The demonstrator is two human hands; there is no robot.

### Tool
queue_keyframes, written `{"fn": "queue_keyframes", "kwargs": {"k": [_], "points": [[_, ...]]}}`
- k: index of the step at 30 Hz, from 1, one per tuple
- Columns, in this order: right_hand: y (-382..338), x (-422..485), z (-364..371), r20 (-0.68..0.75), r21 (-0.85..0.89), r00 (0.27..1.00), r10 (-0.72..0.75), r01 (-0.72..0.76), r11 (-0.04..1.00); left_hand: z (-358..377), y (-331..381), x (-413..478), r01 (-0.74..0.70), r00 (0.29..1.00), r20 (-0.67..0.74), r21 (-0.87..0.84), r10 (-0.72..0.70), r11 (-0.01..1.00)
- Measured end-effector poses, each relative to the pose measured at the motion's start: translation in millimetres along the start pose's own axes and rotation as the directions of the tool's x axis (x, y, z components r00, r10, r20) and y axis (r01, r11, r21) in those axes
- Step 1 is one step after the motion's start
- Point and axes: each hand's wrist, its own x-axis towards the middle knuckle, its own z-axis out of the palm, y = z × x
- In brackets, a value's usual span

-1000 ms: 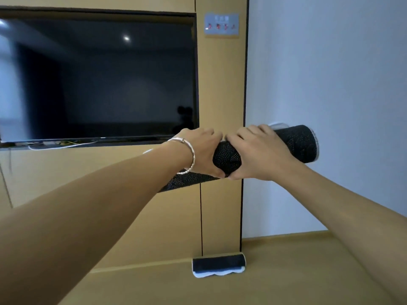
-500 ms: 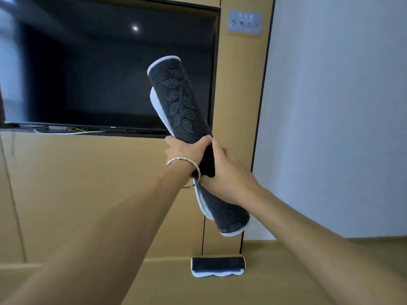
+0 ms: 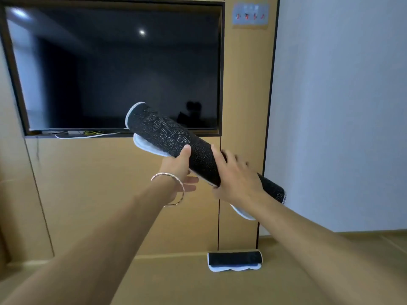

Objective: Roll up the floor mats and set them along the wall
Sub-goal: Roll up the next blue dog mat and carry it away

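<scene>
A rolled black mat (image 3: 167, 135) with a dotted leaf pattern and white edging is held in the air in front of the wooden wall, tilted with its left end high and its right end low. My left hand (image 3: 179, 170), with a bangle on the wrist, cups the roll from below near its middle, thumb on its front. My right hand (image 3: 236, 179) lies over the roll to the right, fingers spread and blurred. A second rolled black mat (image 3: 234, 260) lies on the floor against the base of the wall.
A dark television (image 3: 114, 69) is set into the wooden panel wall, with cables (image 3: 88, 134) along its lower edge. A switch plate (image 3: 251, 15) is at the upper right. A white wall (image 3: 341, 106) stands to the right. The floor (image 3: 176, 280) is tan.
The held roll has swung from nearly upright to a shallow slant, left end lowered. My right hand has loosened from a tight grip to spread fingers over the roll.
</scene>
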Motion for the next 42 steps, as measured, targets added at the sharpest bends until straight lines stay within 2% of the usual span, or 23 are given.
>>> {"fn": "queue_keyframes", "kwargs": {"k": [1, 2, 3, 4, 5, 6, 7, 9, 11, 15, 17, 19, 23, 26, 28, 31, 35, 37, 42], "points": [[5, -2, 4, 0.046, 0.05, 0.999, 0.027, -0.029, 0.998, -6, -8, -1, -0.075, 0.997, -0.008, 0.192, 0.078, 0.979], [9, -4, 9, 0.08, 0.079, 0.996, 0.047, -0.053, 0.995, -14, -17, 1, -0.179, 0.981, 0.014, 0.464, 0.195, 0.868], [13, -7, 15, 0.114, 0.092, 0.992, 0.056, -0.067, 0.993, -22, -25, 2, -0.273, 0.947, 0.083, 0.718, 0.311, 0.641], [17, -9, 22, 0.154, 0.096, 0.986, 0.059, -0.074, 0.993, -28, -32, 2, -0.345, 0.895, 0.186, 0.865, 0.406, 0.365], [19, -11, 29, 0.199, 0.091, 0.978, 0.055, -0.074, 0.993, -33, -38, 2, -0.397, 0.836, 0.301, 0.909, 0.458, 0.129], [21, -12, 35, 0.247, 0.084, 0.968, 0.041, -0.064, 0.994, -36, -44, 4, -0.431, 0.789, 0.397, 0.901, 0.468, -0.037], [22, -12, 41, 0.287, 0.073, 0.958, 0.019, -0.041, 0.996, -37, -50, 8, -0.45, 0.758, 0.465, 0.88, 0.457, -0.15], [22, -11, 55, 0.337, 0.062, 0.941, -0.039, 0.019, 0.998, -37, -65, 22, -0.442, 0.743, 0.533, 0.845, 0.406, -0.301], [19, -9, 70, 0.36, 0.08, 0.928, -0.097, 0.073, 0.994, -35, -84, 38, -0.413, 0.763, 0.55, 0.819, 0.341, -0.398], [19, -5, 106, 0.375, 0.136, 0.905, -0.201, 0.161, 0.978, -32, -129, 74, -0.371, 0.802, 0.526, 0.81, 0.284, -0.454], [21, -2, 135, 0.375, 0.142, 0.893, -0.248, 0.209, 0.968, -32, -153, 94, -0.375, 0.814, 0.515, 0.819, 0.269, -0.434], [23, 2, 171, 0.407, 0.161, 0.871, -0.276, 0.229, 0.96, -31, -178, 119, -0.395, 0.846, 0.501, 0.82, 0.183, -0.414], [32, 18, 263, 0.457, 0.178, 0.855, -0.244, 0.181, 0.967, -28, -236, 177, -0.427, 0.874, 0.479, 0.835, 0.077, -0.346], [41, 35, 358, 0.527, 0.126, 0.832, -0.172, 0.124, 0.984, -29, -300, 241, -0.422, 0.893, 0.449, 0.853, 0.019, -0.307], [45, 47, 428, 0.588, 0.088, 0.793, -0.163, 0.137, 0.987, -32, -354, 291, -0.426, 0.898, 0.438, 0.855, -0.027, -0.295], [46, 64, 560, 0.679, 0.104, 0.707, -0.198, 0.174, 0.979, -36, -457, 376, -0.419, 0.907, 0.409, 0.856, -0.098, -0.304], [35, 86, 738, 0.681, 0.19, 0.676, -0.282, 0.209, 0.959, -50, -594, 476, -0.351, 0.936, 0.327, 0.898, -0.13, -0.265], [24, 80, 796, 0.699, 0.209, 0.646, -0.307, 0.227, 0.951, -59, -648, 501, -0.345, 0.935, 0.307, 0.903, -0.179, -0.255], [15, 63, 910, 0.706, 0.231, 0.636, -0.311, 0.208, 0.95, -69, -754, 551, -0.37, 0.926, 0.333, 0.894, -0.177, -0.252]]}}
